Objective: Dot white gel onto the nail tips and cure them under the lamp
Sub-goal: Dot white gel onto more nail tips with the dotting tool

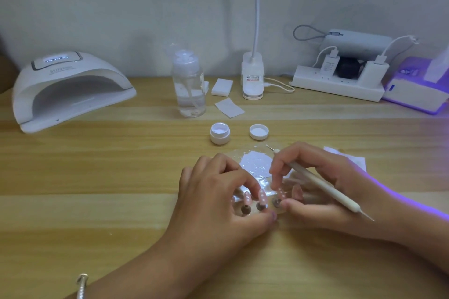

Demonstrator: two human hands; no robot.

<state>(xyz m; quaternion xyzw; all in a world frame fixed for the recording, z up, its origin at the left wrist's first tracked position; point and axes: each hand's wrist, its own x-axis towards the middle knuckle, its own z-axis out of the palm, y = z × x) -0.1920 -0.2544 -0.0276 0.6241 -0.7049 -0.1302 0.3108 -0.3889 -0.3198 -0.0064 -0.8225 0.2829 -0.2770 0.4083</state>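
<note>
Pink, white-dotted nail tips sit on a clear stand gripped by left hand, right hand gripping dotting pen.

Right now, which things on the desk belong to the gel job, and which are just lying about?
In the job: nail tips, dotting tool in the right hand, open gel jar, its lid, curing lamp.
Lying about: pump bottle, wipes, desk lamp base, power strip.
</note>
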